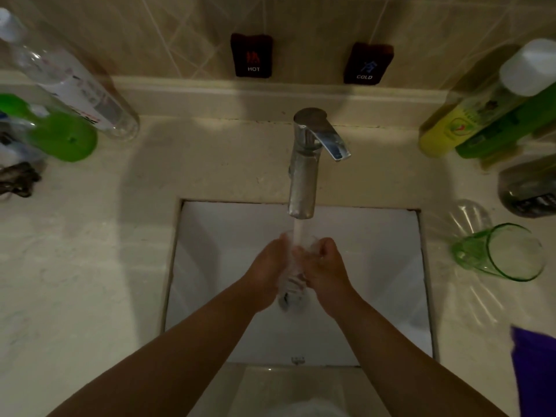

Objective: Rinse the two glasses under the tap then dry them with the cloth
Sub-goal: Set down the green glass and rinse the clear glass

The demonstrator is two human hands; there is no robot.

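A clear glass (293, 266) is gripped between the left hand (266, 266) and right hand (326, 266), directly under the running tap (304, 164). The green glass (499, 251) stands right of the tap, apparently unrinsed. Drying with the purple cloth (534, 371), further right, remains undone.

A clear drinking glass (293, 266) is held between the fingers (313, 251) under the chrome tap (304, 164); a green-tinted glass tumbler (499, 251) and a purple cloth (538, 365) are seen well apart from them, rightward.
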